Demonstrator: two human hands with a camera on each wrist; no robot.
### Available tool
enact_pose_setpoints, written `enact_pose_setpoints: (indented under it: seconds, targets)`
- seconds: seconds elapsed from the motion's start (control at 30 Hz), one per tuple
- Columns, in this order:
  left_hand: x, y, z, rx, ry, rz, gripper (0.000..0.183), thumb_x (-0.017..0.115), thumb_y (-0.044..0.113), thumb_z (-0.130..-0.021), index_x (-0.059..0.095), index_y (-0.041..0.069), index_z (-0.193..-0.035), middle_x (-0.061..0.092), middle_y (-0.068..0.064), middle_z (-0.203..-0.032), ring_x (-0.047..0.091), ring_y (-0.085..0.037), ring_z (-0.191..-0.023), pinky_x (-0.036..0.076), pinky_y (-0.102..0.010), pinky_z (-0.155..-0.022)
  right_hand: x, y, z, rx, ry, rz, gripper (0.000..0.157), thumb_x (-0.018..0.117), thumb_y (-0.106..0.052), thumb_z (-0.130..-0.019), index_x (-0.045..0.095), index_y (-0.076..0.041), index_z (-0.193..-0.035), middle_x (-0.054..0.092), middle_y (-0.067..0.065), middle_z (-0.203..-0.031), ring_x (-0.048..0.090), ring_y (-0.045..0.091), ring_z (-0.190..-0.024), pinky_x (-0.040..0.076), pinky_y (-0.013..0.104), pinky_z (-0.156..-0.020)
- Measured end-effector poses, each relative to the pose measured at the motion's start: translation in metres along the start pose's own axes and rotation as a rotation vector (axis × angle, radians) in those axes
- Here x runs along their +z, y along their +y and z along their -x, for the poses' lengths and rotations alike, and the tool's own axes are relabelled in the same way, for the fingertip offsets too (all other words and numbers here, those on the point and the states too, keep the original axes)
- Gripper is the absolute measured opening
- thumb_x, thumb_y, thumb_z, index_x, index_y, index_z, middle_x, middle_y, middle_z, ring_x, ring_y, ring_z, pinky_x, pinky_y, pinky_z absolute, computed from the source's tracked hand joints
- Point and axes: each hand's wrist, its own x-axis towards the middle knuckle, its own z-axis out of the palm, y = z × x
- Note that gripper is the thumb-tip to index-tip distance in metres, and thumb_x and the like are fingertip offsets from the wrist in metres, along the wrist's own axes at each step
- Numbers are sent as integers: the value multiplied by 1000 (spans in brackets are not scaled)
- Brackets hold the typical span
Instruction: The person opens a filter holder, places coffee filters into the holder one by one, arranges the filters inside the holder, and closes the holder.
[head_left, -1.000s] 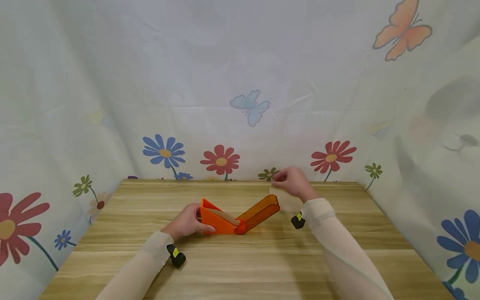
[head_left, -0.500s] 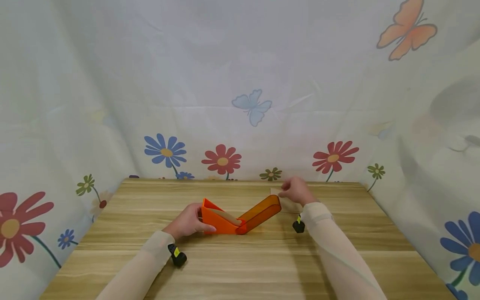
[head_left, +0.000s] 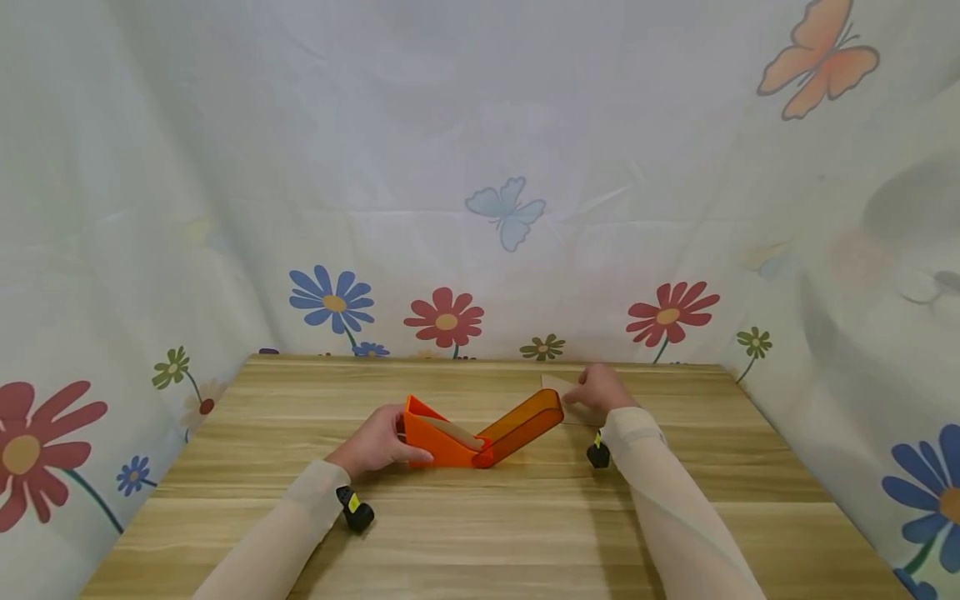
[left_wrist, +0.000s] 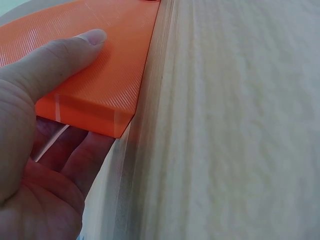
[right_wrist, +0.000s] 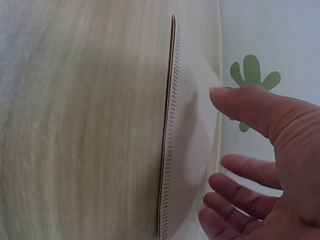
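My left hand point(head_left: 381, 442) grips the closed end of an orange coffee filter holder point(head_left: 442, 448). In the left wrist view its thumb point(left_wrist: 75, 57) lies along the flat side, with the fingers under the end. Tan filter paper point(head_left: 448, 430) shows inside the holder. A see-through amber lid point(head_left: 523, 423) is swung up on its hinge to the right. Just beyond the lid, my right hand point(head_left: 600, 390) hovers at a thin stack of paper coffee filters point(right_wrist: 187, 125) with a crimped edge. Its thumb and fingers are spread apart and hold nothing.
The wood-grain table point(head_left: 480, 533) reaches back to a white curtain point(head_left: 390, 167) printed with flowers and butterflies. A small black wrist camera point(head_left: 356, 510) sits on the left sleeve, another black camera point(head_left: 597, 452) on the right.
My right hand has come down and slightly right, from above the paper filters to close at them. The left hand and the holder have stayed in place.
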Motion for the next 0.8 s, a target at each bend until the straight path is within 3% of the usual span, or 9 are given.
enact_pose_setpoints:
  seconds: [0.3, 0.43, 0.57, 0.7, 0.8]
  targets:
    - [1, 1, 1, -3, 2, 12, 57, 92, 32, -76, 66, 16, -124, 75, 0, -115, 70, -20, -99, 60, -35, -91, 4, 6, -3, 13, -3, 31, 54, 87, -30, -77, 39, -15, -58, 26, -4, -56, 25, 14, -51, 23, 28, -49]
    - [1, 1, 0, -6, -1, 22, 57, 92, 30, -76, 66, 15, -124, 75, -1, -115, 70, -20, -99, 60, -35, -91, 3, 7, -3, 22, -27, 36, 48, 89, -31, -77, 47, -12, -62, 31, -3, -59, 31, 16, -53, 26, 28, -49]
    - [1, 1, 0, -11, 0, 29, 56, 92, 29, -76, 66, 15, -125, 75, -1, -115, 70, -20, -99, 60, -36, -91, 0, 9, -4, 39, -44, 44, 39, 90, -33, -78, 64, -5, -86, 49, 3, -75, 48, 21, -69, 39, 30, -58]
    - [1, 2, 1, -18, 4, 26, 56, 92, 29, -76, 66, 16, -125, 75, -1, -115, 70, -20, -99, 60, -35, -91, -2, 9, -4, 46, -54, 46, 53, 90, -33, -78, 66, -1, -114, 61, 12, -102, 55, 29, -90, 49, 35, -73]
    - [2, 2, 1, -17, 7, 23, 56, 92, 29, -76, 66, 16, -124, 75, -1, -115, 70, -20, -98, 60, -35, -90, -4, 7, -3, 61, -71, 32, 58, 89, -32, -79, 64, 0, -121, 62, 16, -113, 57, 32, -96, 52, 39, -80]
